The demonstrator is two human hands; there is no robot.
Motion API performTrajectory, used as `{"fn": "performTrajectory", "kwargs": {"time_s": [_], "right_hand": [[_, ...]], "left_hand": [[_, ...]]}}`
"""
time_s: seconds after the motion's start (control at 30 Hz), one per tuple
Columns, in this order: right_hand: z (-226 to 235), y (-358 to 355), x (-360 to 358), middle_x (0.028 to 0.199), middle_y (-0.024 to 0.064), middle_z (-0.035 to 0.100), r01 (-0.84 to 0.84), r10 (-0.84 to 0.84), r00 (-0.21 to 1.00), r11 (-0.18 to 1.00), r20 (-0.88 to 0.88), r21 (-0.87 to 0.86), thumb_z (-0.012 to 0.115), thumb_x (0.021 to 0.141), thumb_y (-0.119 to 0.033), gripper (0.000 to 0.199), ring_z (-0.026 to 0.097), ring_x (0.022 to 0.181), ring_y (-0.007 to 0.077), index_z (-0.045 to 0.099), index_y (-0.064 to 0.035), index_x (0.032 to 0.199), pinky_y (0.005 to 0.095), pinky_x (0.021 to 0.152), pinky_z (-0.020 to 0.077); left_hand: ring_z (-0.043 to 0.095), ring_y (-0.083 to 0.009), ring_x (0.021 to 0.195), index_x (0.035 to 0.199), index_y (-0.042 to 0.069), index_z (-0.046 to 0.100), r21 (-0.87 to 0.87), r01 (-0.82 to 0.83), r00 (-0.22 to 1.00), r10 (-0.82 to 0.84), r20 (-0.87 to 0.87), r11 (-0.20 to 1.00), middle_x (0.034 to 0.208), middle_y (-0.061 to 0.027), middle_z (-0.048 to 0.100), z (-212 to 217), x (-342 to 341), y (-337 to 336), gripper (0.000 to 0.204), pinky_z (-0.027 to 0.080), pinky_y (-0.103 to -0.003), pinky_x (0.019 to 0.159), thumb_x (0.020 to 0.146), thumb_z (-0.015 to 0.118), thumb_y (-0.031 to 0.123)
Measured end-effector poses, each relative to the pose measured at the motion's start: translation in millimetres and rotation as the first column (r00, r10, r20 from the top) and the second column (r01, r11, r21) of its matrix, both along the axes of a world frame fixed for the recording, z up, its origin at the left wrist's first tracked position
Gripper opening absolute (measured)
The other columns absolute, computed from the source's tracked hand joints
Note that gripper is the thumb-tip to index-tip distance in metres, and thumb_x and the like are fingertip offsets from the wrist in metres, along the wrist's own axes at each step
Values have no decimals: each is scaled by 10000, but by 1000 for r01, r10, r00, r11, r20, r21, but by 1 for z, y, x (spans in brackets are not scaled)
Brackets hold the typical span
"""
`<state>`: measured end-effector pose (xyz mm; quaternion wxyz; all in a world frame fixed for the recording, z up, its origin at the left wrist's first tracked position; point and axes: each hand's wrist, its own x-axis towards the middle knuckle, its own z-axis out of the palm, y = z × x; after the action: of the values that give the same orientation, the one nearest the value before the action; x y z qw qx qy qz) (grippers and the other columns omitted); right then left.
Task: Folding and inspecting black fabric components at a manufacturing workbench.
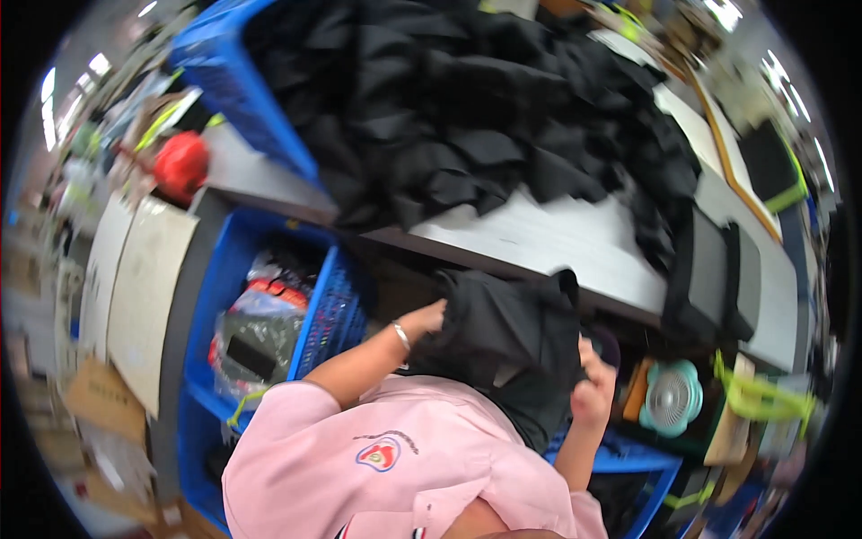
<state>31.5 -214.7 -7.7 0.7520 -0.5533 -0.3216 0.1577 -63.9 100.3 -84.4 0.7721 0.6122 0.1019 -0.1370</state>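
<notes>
While both hands grip it, the black garment [512, 346] hangs between them over the lap, just below the counter [539, 242] edge: the left hand [426, 319] pinches its upper left corner, the right hand [593, 391] clutches its right edge lower down, so its span slopes down rightward. Beyond lies a heap of black cloth [467, 99].

Left hand [424, 319] and right hand [593, 395] raised, fingers clenched, forearms bare.

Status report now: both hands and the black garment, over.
Left hand and right hand both grip black garment, held over lap. Big heap of black cloth on table ahead. Nothing between.
</notes>
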Motion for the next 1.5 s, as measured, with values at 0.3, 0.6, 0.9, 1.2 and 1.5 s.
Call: {"fn": "performTrajectory", "kwargs": {"time_s": [0.3, 0.6, 0.9, 1.2, 1.5], "right_hand": [[30, 18, 148, 1394, 125, 546, 806, -506, 533, 547, 678, -225, 578, 980, -172, 333, 533, 1261, 260, 600, 23, 1250, 408, 1174, 259], [-76, 59, 30, 898, 40, 589, 749, -747, 650, 601, 137, -280, 513, 1024, -143, 176, 524, 728, 89, 605, 6, 1038, 225, 679, 446], [-95, 82, 49, 1064, 132, 609, 661, -647, 733, 608, 208, -440, 570, 923, -8, 276, 600, 943, 196, 526, 44, 1191, 315, 835, 492], [-56, 93, 61, 1419, 198, 500, 588, -509, 808, 675, 295, -445, 678, 912, -150, 645, 542, 1213, 329, 385, -38, 1475, 372, 1037, 415], [-56, 48, 91, 829, -37, 611, 521, -638, 762, 707, -113, -478, 678, 905, -105, 247, 415, 594, 13, 661, -33, 1141, 186, 502, 301]], "left_hand": [[642, -129, 1036, 1279, -18, 599, -376, -71, 992, 106, 73, 924, 1217, -73, 649, 11, 72, -65, 322, 515, -284, 921, 1000, 561, 139], [582, -268, 1099, 1283, 53, 561, 542, -638, 732, 212, 647, 547, 1256, -116, 571, 46, 94, -49, 631, 477, -345, 931, 733, 843, 181], [574, -111, 782, 978, 15, 658, 318, -84, 944, -27, 330, 944, 834, -27, 628, 16, 147, -62, 287, 477, -277, 697, 794, 757, 211], [591, -103, 910, 1047, 11, 621, -351, 127, 965, -34, 259, 928, 973, -26, 646, 18, 181, -59, 240, 475, -249, 845, 851, 737, 85], [629, -137, 956, 1133, 0, 622, -482, 332, 924, -178, 338, 811, 1039, -59, 670, 17, 179, -68, 403, 507, -273, 873, 766, 790, 6]]}}
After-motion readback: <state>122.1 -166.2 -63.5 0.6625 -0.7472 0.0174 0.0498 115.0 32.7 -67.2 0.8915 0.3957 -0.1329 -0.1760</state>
